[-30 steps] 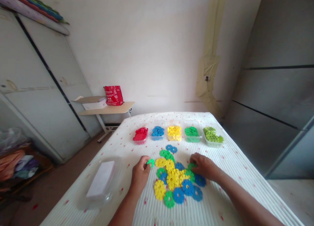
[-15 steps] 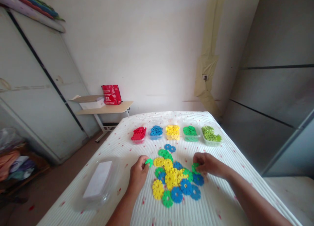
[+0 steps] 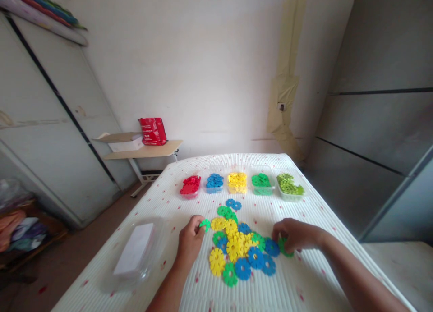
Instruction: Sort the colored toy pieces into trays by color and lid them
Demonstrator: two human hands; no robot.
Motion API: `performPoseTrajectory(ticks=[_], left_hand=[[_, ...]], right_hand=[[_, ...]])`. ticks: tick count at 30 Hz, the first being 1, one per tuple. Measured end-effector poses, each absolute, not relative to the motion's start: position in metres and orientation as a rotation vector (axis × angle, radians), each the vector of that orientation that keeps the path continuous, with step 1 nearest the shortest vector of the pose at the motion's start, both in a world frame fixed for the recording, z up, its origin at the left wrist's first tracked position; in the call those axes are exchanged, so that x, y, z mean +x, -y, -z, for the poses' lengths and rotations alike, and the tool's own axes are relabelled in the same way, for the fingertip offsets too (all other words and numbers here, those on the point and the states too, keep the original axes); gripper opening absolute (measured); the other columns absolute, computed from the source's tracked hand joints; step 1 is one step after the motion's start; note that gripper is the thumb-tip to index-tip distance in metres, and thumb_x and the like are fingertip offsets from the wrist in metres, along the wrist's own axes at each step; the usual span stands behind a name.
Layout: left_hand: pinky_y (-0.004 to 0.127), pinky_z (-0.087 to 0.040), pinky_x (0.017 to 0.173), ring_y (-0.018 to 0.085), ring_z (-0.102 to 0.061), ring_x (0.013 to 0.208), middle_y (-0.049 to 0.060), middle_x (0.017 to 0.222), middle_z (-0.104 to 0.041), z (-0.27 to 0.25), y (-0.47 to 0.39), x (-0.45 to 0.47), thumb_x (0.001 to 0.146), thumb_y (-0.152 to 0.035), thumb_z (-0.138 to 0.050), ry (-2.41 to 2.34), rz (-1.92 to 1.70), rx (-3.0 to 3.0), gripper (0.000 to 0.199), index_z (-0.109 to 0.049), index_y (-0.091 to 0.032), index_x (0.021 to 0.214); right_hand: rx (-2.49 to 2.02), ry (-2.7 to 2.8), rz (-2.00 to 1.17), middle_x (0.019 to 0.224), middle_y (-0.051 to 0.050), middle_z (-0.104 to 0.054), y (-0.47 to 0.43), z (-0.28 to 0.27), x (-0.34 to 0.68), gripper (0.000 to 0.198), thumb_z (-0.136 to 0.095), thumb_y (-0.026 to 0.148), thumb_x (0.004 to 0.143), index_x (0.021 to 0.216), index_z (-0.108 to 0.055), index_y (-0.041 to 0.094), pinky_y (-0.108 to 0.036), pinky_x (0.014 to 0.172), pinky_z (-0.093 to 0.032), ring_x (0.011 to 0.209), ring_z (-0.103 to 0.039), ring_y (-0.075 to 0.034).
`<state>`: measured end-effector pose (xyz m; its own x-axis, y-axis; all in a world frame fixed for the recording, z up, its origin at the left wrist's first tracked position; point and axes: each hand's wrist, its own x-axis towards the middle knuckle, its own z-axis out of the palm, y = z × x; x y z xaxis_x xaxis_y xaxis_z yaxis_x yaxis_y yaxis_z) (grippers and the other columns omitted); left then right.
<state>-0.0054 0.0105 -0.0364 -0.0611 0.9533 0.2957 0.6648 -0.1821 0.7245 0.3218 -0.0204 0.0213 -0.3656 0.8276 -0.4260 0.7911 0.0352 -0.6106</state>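
Note:
In my left hand (image 3: pixel 191 234), thumb and fingers pinch a green notched flower-shaped plastic disc (image 3: pixel 205 224) just left of the pile. My right hand (image 3: pixel 297 234) is closed on another green disc (image 3: pixel 286 248), low at the pile's right side and partly hidden by the fingers. Beside it lies a blue disc (image 3: pixel 271 247). Between the hands spreads a loose pile of yellow discs (image 3: pixel 233 249), blue discs (image 3: pixel 255 258) and green discs (image 3: pixel 230 274), several overlapping. A pair of blue discs (image 3: pixel 233 204) sits at the pile's far end.
Clear tubs stand in a row behind the pile, with red pieces (image 3: pixel 190 185), blue discs (image 3: pixel 214 182), yellow discs (image 3: pixel 237 182), green discs (image 3: pixel 261 180) and lime pieces (image 3: pixel 289 185). At the left is a clear lidded box (image 3: pixel 135 253). A white ribbed cloth (image 3: pixel 189 289) covers the table.
My right hand has moved right and nearer to me with its green disc, away from the pile's edge. The left hand has stayed in place with its disc.

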Motion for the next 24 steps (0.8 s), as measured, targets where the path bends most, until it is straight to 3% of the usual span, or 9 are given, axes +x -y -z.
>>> performPoseTrajectory(ticks=[4,11,18,24], left_hand=[[0.02,-0.045,0.061,0.012,-0.059,0.063,-0.003,0.07,-0.065,0.037,-0.011,-0.006,0.07,-0.028,-0.046,-1.726,-1.113,1.872,0.016,-0.056,-0.021,0.081],[0.02,-0.045,0.062,0.012,-0.059,0.064,-0.002,0.071,-0.064,0.036,-0.01,-0.006,0.071,-0.027,-0.045,-1.727,-1.085,1.877,0.016,-0.055,-0.021,0.082],[0.02,-0.044,0.059,0.012,-0.058,0.061,-0.003,0.069,-0.064,0.036,-0.009,-0.005,0.07,-0.027,-0.046,-1.733,-1.105,1.873,0.015,-0.056,-0.021,0.08],[0.02,-0.044,0.061,0.012,-0.058,0.062,-0.003,0.07,-0.064,0.035,-0.009,-0.005,0.071,-0.028,-0.046,-1.713,-1.109,1.87,0.016,-0.056,-0.02,0.081]], right_hand=[[-1.72,2.253,-1.308,0.058,0.005,-0.054,0.024,-0.024,0.318,0.035,-0.05,0.007,0.049,0.078,-0.066,0.019,-0.016,0.037,-0.034,0.04,-0.044,-0.006],[-1.557,2.27,-1.475,0.049,0.007,-0.049,0.03,-0.027,0.306,0.036,-0.05,0.008,0.055,0.084,-0.068,0.02,-0.016,0.039,-0.034,0.039,-0.043,-0.006],[-1.618,2.167,-1.193,0.061,0.005,-0.052,0.022,-0.02,0.305,0.048,-0.051,0.005,0.054,0.099,-0.06,0.018,-0.017,0.042,-0.034,0.048,-0.05,-0.008],[-1.781,2.381,-0.856,0.072,0.001,-0.059,0.023,-0.018,0.294,0.039,-0.06,0.011,0.05,0.088,-0.062,0.02,-0.019,0.048,-0.029,0.064,-0.053,-0.013]])
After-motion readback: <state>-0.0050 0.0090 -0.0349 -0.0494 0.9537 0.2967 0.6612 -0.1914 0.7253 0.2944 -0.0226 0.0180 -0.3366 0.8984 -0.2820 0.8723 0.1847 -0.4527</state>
